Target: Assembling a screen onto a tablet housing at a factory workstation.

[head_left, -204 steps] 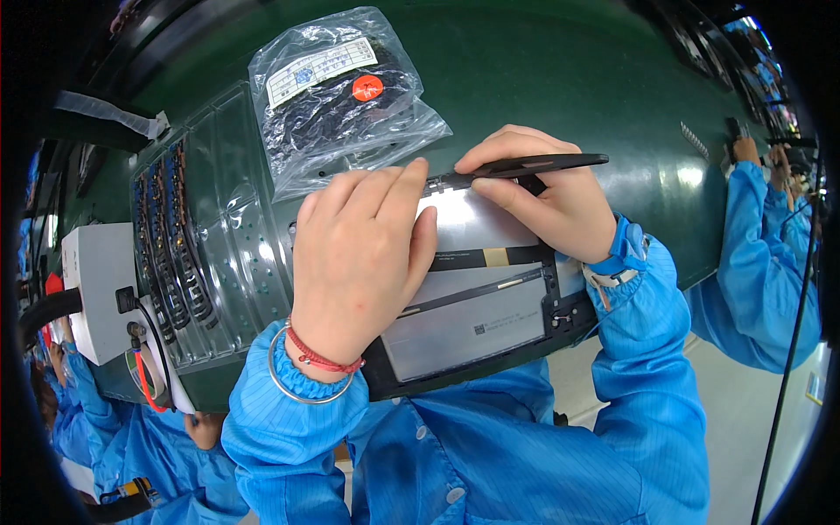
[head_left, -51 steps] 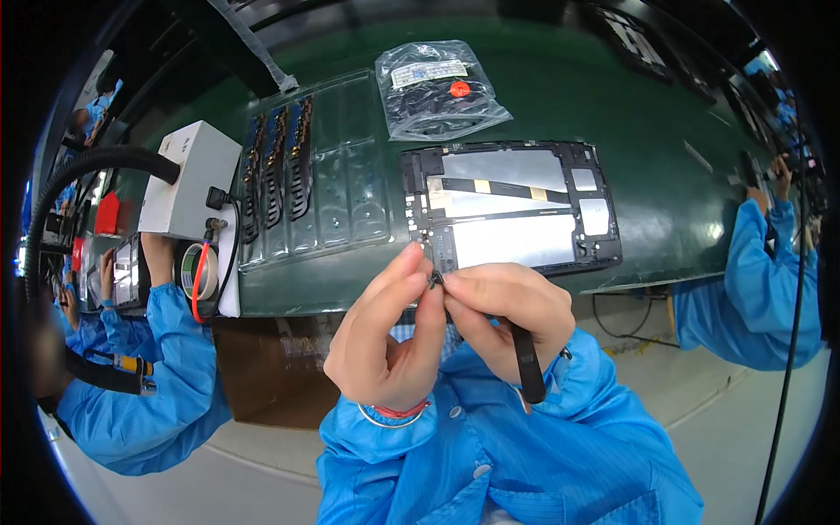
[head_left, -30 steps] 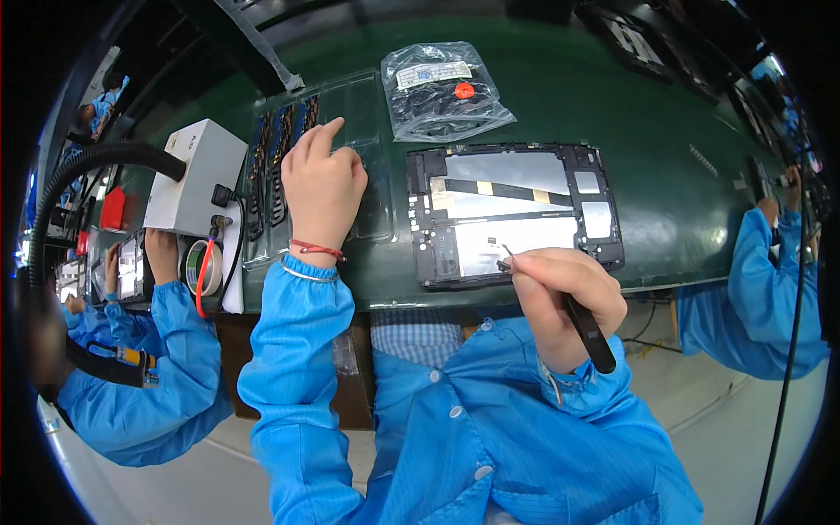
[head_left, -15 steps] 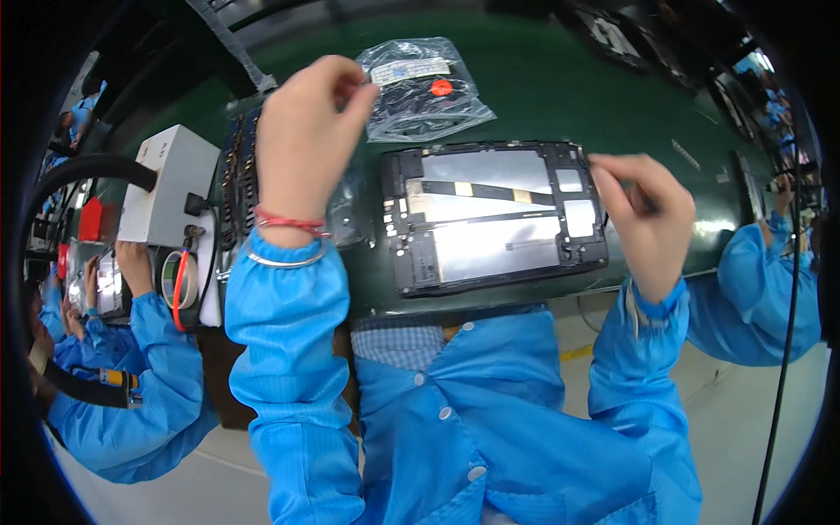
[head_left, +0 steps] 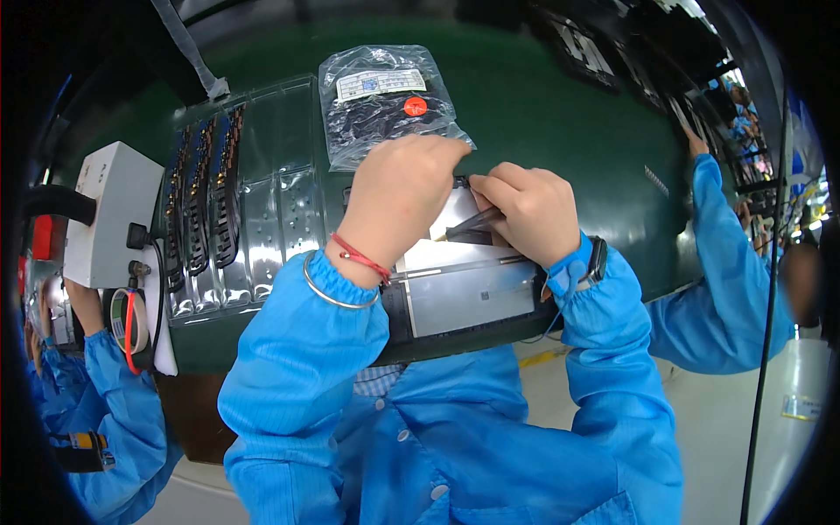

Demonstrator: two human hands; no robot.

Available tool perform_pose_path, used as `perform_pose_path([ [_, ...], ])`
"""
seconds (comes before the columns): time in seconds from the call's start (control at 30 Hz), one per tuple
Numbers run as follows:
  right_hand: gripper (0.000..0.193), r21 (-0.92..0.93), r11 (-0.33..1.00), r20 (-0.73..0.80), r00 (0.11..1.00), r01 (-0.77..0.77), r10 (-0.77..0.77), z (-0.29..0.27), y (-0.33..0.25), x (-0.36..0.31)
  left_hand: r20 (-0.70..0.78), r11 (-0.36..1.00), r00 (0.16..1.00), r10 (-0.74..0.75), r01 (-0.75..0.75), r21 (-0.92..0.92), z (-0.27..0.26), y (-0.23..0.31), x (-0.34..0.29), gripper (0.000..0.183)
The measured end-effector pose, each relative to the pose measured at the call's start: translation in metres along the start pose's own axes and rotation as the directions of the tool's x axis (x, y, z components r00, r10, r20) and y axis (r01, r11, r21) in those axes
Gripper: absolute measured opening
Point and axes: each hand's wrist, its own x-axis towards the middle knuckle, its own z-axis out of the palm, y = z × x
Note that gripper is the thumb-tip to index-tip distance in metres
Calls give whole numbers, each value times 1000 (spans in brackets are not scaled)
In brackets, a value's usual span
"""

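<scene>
A tablet-sized device [head_left: 472, 302] with its inside exposed lies on the green bench in front of me, silver panels in a black frame. My left hand [head_left: 407, 197] is over its far left part, fingers curled together near the far edge; what they pinch, if anything, is hidden. My right hand [head_left: 529, 210] rests over the right part, gripping dark tweezers [head_left: 477, 224] that point left across the silver panel. Just beyond my left fingers is a clear plastic bag [head_left: 376, 114] with dark contents, a white label and a round red sticker.
A clear compartment tray [head_left: 271, 210] with rows of dark flex parts [head_left: 201, 188] is on the left. Beside it stand a white box [head_left: 114, 214] with a black hose and a tape roll [head_left: 131, 319]. Co-workers' blue sleeves [head_left: 713, 328] show at both sides.
Both hands have come together over the device, the left from above its left side and the right from its right edge. The view has shifted, revealing the tray of parts on the left.
</scene>
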Motion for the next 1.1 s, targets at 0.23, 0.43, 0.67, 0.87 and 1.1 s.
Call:
perform_pose_path([
  [0.23,31,-64,998,30,1000,6,-4,2,-4,2,46,997,999,7,-3,-74,7,-6,-3,44],
  [0.43,18,-25,1000,32,999,-2,3,-2,-2,3,85,998,996,34,-30,-50,7,-1,-5,58],
  [0.67,18,322,896,-26,944,-304,330,-35,35,-10,239,986,967,87,-117,115,0,8,-7,60],
  [0.87,22,330,824,193,887,-461,420,-46,64,-50,341,984,939,50,-106,145,-7,10,-7,59],
  [1.1,14,602,565,182,786,-564,591,-34,53,-59,380,979,921,87,-149,137,-16,13,-10,49],
])
